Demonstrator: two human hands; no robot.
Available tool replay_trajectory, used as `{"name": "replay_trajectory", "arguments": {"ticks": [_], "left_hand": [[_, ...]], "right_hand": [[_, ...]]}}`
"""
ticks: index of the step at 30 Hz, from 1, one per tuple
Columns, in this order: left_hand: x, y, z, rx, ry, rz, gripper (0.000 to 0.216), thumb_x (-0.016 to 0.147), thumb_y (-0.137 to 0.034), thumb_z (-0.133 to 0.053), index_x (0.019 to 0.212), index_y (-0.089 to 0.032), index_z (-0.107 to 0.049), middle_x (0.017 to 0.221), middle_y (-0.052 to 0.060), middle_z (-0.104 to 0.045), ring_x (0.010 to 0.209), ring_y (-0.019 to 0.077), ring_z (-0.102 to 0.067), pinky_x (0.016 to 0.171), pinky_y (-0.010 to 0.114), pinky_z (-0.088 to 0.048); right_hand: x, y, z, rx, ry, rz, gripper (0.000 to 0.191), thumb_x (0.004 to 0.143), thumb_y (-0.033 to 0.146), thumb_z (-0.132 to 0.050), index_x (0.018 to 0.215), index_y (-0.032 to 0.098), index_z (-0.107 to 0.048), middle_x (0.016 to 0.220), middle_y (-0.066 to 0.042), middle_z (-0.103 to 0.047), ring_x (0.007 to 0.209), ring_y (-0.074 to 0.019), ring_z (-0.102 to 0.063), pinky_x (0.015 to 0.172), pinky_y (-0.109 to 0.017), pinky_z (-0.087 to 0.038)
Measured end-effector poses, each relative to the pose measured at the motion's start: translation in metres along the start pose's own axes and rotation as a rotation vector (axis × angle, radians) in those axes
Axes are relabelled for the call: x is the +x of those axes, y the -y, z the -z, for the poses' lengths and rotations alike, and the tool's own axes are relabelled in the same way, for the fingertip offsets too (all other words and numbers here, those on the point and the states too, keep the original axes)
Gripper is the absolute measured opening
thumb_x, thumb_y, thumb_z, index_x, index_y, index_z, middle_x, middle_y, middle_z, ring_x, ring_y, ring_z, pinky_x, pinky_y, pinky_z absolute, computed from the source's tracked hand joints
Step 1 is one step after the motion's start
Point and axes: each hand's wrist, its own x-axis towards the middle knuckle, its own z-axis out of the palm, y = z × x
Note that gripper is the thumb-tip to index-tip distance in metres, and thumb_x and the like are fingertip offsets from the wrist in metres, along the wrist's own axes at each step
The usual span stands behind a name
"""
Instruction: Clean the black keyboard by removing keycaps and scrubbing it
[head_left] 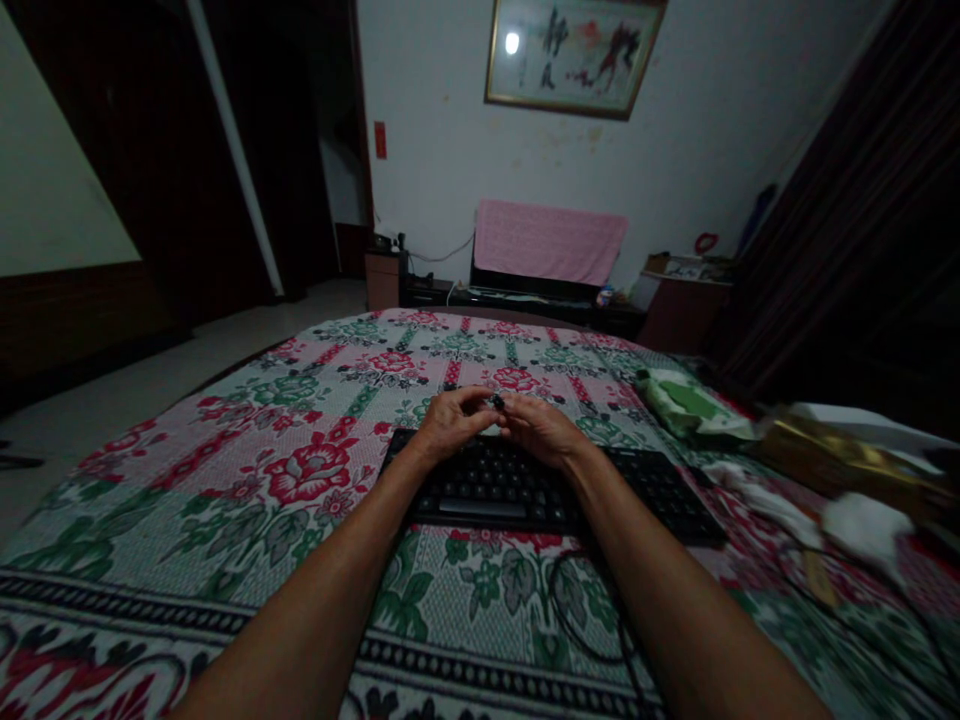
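Head view. Both forearms reach forward over a bed covered with a floral bedspread (225, 470) in red, green and white. The left hand (448, 422) and right hand (546, 430) meet above the far edge of a black keyboard (525, 492), which lies flat on the bedspread straight in front of the person.

Fingers of both hands are drawn in narrow, tips brought together on a small dark piece (496, 402) pinched between them. It is too small and dim to say what it is. It sits in the air just above the top rows of the keyboard, not resting on it. The right wrist crosses over the keys.

A dark cable (574, 612) loops on the bedspread below the keyboard, between the two forearms.

To the right: a green-and-white packet (686, 402) near the keyboard's far corner, then white wads (862, 525) and a gold-coloured wrapper (840, 455) further right, blurred.

Background: a pink cloth (550, 240) draped over a low dark unit against the wall, with a framed picture (574, 55) hung above it.
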Motion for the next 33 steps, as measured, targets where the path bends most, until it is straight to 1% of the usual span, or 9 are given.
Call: {"name": "replay_trajectory", "arguments": {"ticks": [3,6,9,12,15,21,26,30,33], "left_hand": [[-0.001,-0.002,-0.001,0.033,-0.011,0.033,0.033,0.066,-0.034,-0.068,0.091,-0.013,-0.067,0.085,0.006,-0.07,0.079,0.0164,-0.064,0.073,0.025,-0.049],[-0.001,-0.005,-0.002,0.066,-0.046,0.055,0.029,0.068,-0.036,-0.066,0.084,-0.013,-0.068,0.081,0.005,-0.07,0.075,0.0158,-0.064,0.07,0.024,-0.048],[-0.001,-0.004,-0.002,0.077,-0.068,0.042,0.026,0.07,-0.035,-0.065,0.085,-0.014,-0.069,0.08,0.004,-0.071,0.075,0.0153,-0.064,0.069,0.023,-0.048],[-0.001,-0.002,0.0,0.137,-0.087,0.019,0.024,0.071,-0.033,-0.064,0.086,-0.015,-0.069,0.082,0.004,-0.071,0.076,0.0151,-0.064,0.07,0.023,-0.048],[-0.001,-0.001,0.001,0.237,-0.084,-0.014,0.021,0.072,-0.031,-0.062,0.085,-0.016,-0.07,0.082,0.003,-0.072,0.075,0.0146,-0.065,0.069,0.022,-0.047],[-0.002,-0.005,0.002,0.432,-0.029,-0.061,0.019,0.074,-0.025,-0.058,0.086,-0.018,-0.071,0.081,0.001,-0.072,0.074,0.0134,-0.065,0.069,0.021,-0.046],[-0.001,-0.006,0.003,0.478,0.005,-0.047,0.02,0.074,-0.022,-0.058,0.088,-0.018,-0.071,0.084,0.002,-0.072,0.078,0.0147,-0.065,0.071,0.022,-0.047],[0.001,-0.003,0.005,0.427,0.036,-0.046,0.022,0.073,-0.021,-0.058,0.091,-0.019,-0.071,0.087,0.001,-0.072,0.08,0.0144,-0.065,0.074,0.022,-0.048],[0.001,-0.003,0.006,0.413,0.064,-0.021,0.022,0.073,-0.019,-0.058,0.091,-0.018,-0.071,0.087,0.002,-0.072,0.081,0.015,-0.065,0.076,0.023,-0.048]], "right_hand": [[0.002,-0.002,-0.002,0.003,-0.093,0.042,0.024,0.06,0.022,-0.076,0.08,0.019,-0.063,0.074,0.002,-0.065,0.068,-0.0086,-0.059,0.062,-0.02,-0.048],[0.004,-0.005,-0.004,-0.026,-0.135,0.087,0.025,0.058,0.022,-0.077,0.078,0.018,-0.063,0.069,0.003,-0.064,0.063,-0.0077,-0.058,0.064,-0.022,-0.048],[0.006,-0.008,-0.007,-0.093,-0.167,0.122,0.029,0.053,0.023,-0.078,0.077,0.017,-0.062,0.068,0.004,-0.063,0.06,-0.0066,-0.057,0.063,-0.022,-0.047],[0.005,-0.009,-0.011,-0.147,-0.208,0.122,0.032,0.049,0.024,-0.079,0.075,0.017,-0.062,0.069,0.005,-0.062,0.059,-0.0064,-0.056,0.063,-0.022,-0.046],[0.003,-0.008,-0.011,-0.219,-0.208,0.14,0.029,0.052,0.027,-0.077,0.075,0.017,-0.063,0.069,0.005,-0.061,0.06,-0.0071,-0.056,0.063,-0.023,-0.046],[0.003,-0.008,-0.005,-0.473,-0.224,0.256,0.023,0.062,0.03,-0.068,0.081,0.017,-0.065,0.076,0.001,-0.064,0.066,-0.0095,-0.058,0.064,-0.023,-0.046],[0.005,-0.007,-0.001,-0.646,-0.162,0.37,0.021,0.064,0.03,-0.066,0.081,0.017,-0.067,0.077,-0.001,-0.066,0.071,-0.0123,-0.059,0.067,-0.025,-0.046],[0.006,-0.008,-0.001,-0.743,-0.162,0.421,0.017,0.065,0.027,-0.065,0.078,0.016,-0.067,0.077,-0.001,-0.068,0.072,-0.0133,-0.061,0.07,-0.026,-0.047],[0.007,-0.01,-0.001,-0.833,-0.17,0.444,0.016,0.066,0.026,-0.064,0.078,0.017,-0.067,0.077,-0.002,-0.069,0.072,-0.0141,-0.062,0.069,-0.027,-0.047]]}}
